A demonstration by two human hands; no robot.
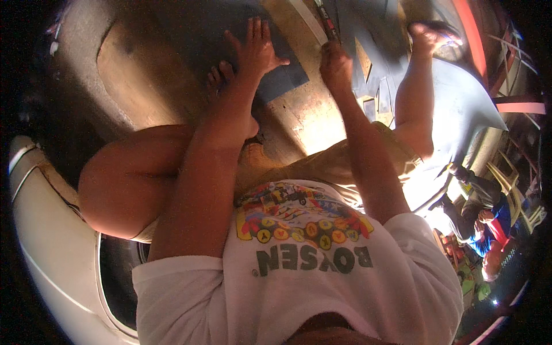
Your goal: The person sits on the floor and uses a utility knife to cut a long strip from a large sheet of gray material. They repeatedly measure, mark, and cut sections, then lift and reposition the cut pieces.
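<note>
My left hand (259,50) lies with its fingers spread over a dark flat sheet (287,83), near my bare foot (221,75). To its right, my right hand (336,66) is closed in a fist. From that fist a slim tool with a red and black shaft (328,22) points away from me; its far end is cut off by the upper edge, so its kind is unclear. Just left of the tool runs a pale narrow strip (309,22). Cut angular pieces (384,95) lie right of my right forearm.
A large pale sheet (460,103) spreads under my outstretched leg, with a sandal on that foot. A white car body (52,230) with a wheel stands at left. Another person (489,230) is at the right, near red bars (471,37) and wooden pieces.
</note>
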